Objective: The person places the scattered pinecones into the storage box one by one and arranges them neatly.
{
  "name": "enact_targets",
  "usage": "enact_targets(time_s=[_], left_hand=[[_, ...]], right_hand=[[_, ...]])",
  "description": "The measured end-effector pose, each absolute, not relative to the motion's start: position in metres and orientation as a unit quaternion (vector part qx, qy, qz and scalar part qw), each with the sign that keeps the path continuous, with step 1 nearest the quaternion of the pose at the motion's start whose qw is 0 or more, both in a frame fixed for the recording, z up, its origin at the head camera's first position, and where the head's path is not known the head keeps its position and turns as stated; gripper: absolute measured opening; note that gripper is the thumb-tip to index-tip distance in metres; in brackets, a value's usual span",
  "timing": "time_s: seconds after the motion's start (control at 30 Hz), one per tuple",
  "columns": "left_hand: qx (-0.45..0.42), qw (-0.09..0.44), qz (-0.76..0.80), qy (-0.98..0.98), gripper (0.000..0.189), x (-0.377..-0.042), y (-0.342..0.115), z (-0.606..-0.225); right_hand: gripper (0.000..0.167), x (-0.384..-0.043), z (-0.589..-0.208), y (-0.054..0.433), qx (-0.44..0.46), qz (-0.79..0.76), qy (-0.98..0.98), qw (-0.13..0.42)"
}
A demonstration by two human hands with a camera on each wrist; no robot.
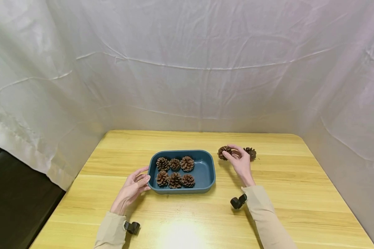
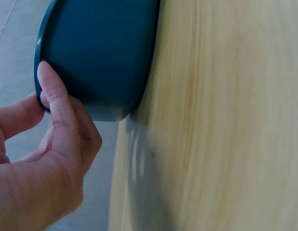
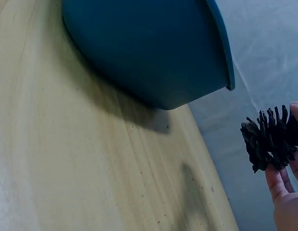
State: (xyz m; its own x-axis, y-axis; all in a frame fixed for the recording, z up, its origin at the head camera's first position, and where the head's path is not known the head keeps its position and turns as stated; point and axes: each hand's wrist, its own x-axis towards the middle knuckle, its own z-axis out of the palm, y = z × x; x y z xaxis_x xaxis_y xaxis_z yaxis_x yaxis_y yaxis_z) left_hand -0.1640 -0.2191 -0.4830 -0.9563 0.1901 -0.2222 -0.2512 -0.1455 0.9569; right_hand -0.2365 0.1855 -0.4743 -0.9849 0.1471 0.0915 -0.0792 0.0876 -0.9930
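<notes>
A dark blue rectangular tray [image 1: 204, 174] sits on the table, with several brown pine cones [image 1: 175, 180] lying in two rows over its left and middle part. At the tray's left end my left hand [image 1: 133, 188] grips the rim between thumb and fingers; the left wrist view shows this hand [image 2: 52, 154] close against the tray wall. Just off the tray's right end, my right hand [image 1: 241, 165] pinches a pine cone [image 1: 223, 152] above the table. That same pine cone [image 3: 269, 137] appears at the right edge of the right wrist view, beside the tray's outer wall.
Another pine cone [image 1: 251, 153] lies on the table just right of my right hand, partly hidden by it. The wooden table [image 1: 268, 214] ends at the back against a pale hanging cloth [image 1: 205, 86]. Small dark crumbs speckle the wood near the tray.
</notes>
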Motion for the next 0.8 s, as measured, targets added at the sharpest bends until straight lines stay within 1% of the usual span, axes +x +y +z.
enact_targets(time_s=[0.23,0.4,0.53,0.8], left_hand=[[0.012,0.139,0.766,0.628,0.058,-0.163,-0.222,-0.486],[-0.009,0.14,0.759,0.636,0.061,-0.164,-0.22,-0.484],[-0.027,0.141,0.757,0.638,0.06,-0.164,-0.218,-0.482],[-0.028,0.141,0.756,0.639,0.059,-0.163,-0.218,-0.481]], right_hand=[[0.043,-0.238,-0.473,0.181,-0.004,0.664,-0.742,0.096],[0.044,-0.237,-0.467,0.176,0.014,0.66,-0.747,0.083],[0.043,-0.237,-0.464,0.173,0.026,0.661,-0.746,0.075],[0.043,-0.237,-0.46,0.166,0.045,0.661,-0.747,0.065]])
